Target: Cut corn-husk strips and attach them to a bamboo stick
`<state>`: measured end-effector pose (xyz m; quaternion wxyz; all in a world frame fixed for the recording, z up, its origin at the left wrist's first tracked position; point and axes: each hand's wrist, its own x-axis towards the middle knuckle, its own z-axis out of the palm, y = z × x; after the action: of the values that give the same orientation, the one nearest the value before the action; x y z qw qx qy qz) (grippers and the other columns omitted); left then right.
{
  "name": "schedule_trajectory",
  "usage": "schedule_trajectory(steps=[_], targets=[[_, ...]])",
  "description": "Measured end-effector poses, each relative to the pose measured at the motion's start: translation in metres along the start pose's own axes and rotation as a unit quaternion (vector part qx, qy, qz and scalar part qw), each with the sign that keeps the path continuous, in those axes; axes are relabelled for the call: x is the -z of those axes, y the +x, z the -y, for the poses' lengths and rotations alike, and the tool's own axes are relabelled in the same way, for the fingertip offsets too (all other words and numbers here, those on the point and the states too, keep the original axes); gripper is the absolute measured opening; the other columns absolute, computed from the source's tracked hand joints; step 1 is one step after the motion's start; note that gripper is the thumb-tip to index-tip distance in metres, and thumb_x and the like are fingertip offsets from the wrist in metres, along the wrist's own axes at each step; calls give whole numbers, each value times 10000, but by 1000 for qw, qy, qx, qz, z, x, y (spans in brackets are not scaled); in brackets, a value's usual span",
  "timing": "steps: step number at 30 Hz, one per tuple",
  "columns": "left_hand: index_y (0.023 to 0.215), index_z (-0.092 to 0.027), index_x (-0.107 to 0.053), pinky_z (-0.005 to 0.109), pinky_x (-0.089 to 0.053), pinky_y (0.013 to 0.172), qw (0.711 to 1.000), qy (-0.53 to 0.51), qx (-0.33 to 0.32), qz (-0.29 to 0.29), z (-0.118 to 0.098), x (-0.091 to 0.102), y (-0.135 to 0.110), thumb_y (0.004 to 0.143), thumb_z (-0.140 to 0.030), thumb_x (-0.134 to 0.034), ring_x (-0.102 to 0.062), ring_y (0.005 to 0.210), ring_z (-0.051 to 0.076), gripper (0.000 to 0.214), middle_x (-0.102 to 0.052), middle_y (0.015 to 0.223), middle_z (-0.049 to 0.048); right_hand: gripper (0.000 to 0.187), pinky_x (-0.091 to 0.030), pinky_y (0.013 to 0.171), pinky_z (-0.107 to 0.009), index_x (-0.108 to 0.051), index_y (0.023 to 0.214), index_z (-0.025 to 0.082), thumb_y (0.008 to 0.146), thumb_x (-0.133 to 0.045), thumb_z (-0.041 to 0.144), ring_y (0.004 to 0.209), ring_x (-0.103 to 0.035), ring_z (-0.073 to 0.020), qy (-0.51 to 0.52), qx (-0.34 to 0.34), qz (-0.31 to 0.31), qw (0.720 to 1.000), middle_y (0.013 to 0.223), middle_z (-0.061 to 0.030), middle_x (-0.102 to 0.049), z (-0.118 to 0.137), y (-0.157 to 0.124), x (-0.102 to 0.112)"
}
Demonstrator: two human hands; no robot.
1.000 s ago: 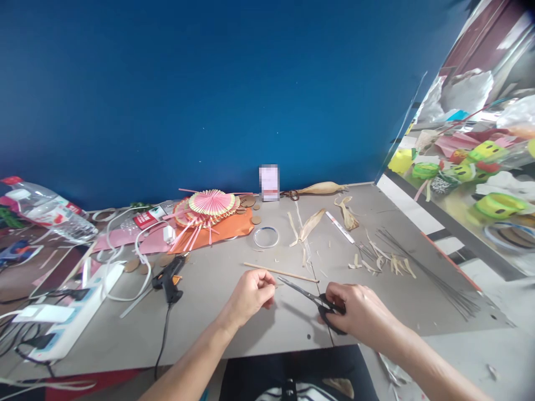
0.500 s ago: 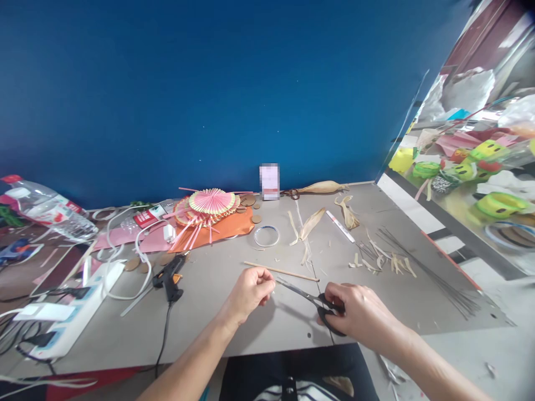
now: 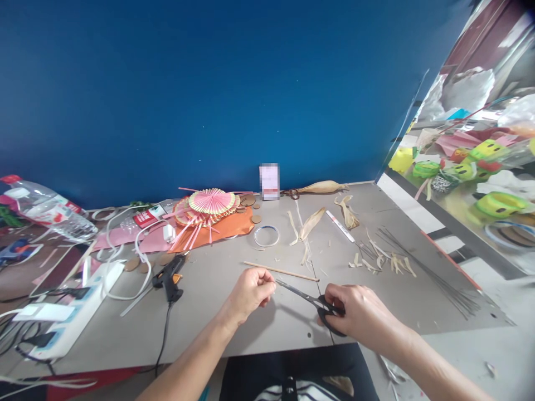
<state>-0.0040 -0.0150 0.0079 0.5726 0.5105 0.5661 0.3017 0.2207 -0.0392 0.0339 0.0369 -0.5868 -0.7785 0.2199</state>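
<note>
Black-handled scissors (image 3: 311, 299) are in my right hand (image 3: 355, 309), fingers through the loops, blades pointing left and looking closed. My left hand (image 3: 253, 292) is pinched just off the blade tips; whatever is between thumb and fingers is too small to make out. Behind both hands a thin wooden stick (image 3: 284, 272) lies on the grey table (image 3: 225, 334). Farther back are a dried husk piece (image 3: 311, 224) with torn strips, a white marker (image 3: 340, 226) and a clear ring (image 3: 266, 236).
To the left lie a black glue gun (image 3: 169, 281), a white power strip (image 3: 79, 312) with cables, and pink paper fans (image 3: 213, 201). Husk scraps (image 3: 401, 263) and thin wires (image 3: 434, 278) spread at the right. A blue wall (image 3: 251, 94) closes the back.
Both hands stay nearly in place. A small pale bit at my left fingertips no longer shows, and the scissor blades have shifted very slightly.
</note>
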Motion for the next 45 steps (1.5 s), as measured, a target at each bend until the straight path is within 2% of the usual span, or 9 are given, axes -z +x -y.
schedule_trajectory(steps=[9, 12, 15, 20, 25, 32, 39, 45], targets=[[602, -148, -489, 165, -333, 399, 1000, -25, 7, 6, 1, 0, 1, 635, -177, -507, -404, 402, 58, 47, -462, 433, -46, 95, -199, 468, -201, -493, 632, 219, 619, -563, 283, 477, -382, -89, 16, 2, 3, 1000, 530, 43, -493, 0, -1, 0], [665, -147, -506, 164, -368, 416, 994, -100, 36, 11, 0, 0, 0, 632, -185, -547, -450, 438, 62, 66, -499, 498, -38, 116, -197, 456, -193, -479, 624, 219, 622, -562, 300, 461, -336, -84, 36, -8, -8, 999, 507, 53, -460, -2, 0, -5], [733, -149, -528, 163, -412, 431, 977, -201, 70, 10, 2, -3, 0, 624, -222, -608, -519, 533, 80, 154, -551, 618, -11, 178, -200, 444, -186, -453, 607, 212, 629, -564, 350, 459, -291, -80, 62, -23, -23, 998, 498, 60, -429, -3, 1, -12], [698, -131, -557, 142, -443, 430, 947, -303, 100, -11, 7, -11, 5, 617, -283, -660, -561, 598, 84, 201, -584, 708, 26, 203, -202, 435, -181, -438, 592, 205, 631, -566, 358, 464, -284, -77, 91, -36, -27, 995, 494, 66, -411, -1, 0, -19], [766, -136, -578, 145, -448, 424, 948, -305, 92, -23, 5, -15, 6, 614, -303, -667, -586, 629, 103, 242, -598, 719, 29, 189, -198, 438, -186, -443, 595, 203, 643, -554, 348, 453, -295, -76, 83, -37, -37, 995, 490, 62, -429, 2, -3, -18], [689, -125, -577, 138, -449, 427, 955, -285, 79, -31, 3, -20, 4, 618, -344, -663, -581, 604, 93, 246, -600, 690, 29, 146, -217, 459, -193, -423, 591, 209, 649, -524, 296, 447, -327, -85, 43, -31, -66, 996, 492, 53, -451, 1, -4, -19], [741, -117, -591, 144, -471, 439, 945, -318, 77, -28, 5, -20, 6, 622, -224, -669, -603, 629, 109, 178, -629, 726, 51, 152, -206, 451, -192, -403, 597, 210, 663, -510, 296, 441, -311, -85, 47, -35, -61, 996, 484, 60, -437, 1, -6, -20], [752, -113, -572, 155, -469, 431, 939, -332, 80, -29, 5, -21, 5, 661, -181, -606, -617, 636, 125, 119, -643, 726, 59, 165, -209, 453, -194, -414, 606, 209, 659, -530, 314, 443, -321, -83, 60, -34, -65, 996, 496, 58, -447, 1, -7, -21]])
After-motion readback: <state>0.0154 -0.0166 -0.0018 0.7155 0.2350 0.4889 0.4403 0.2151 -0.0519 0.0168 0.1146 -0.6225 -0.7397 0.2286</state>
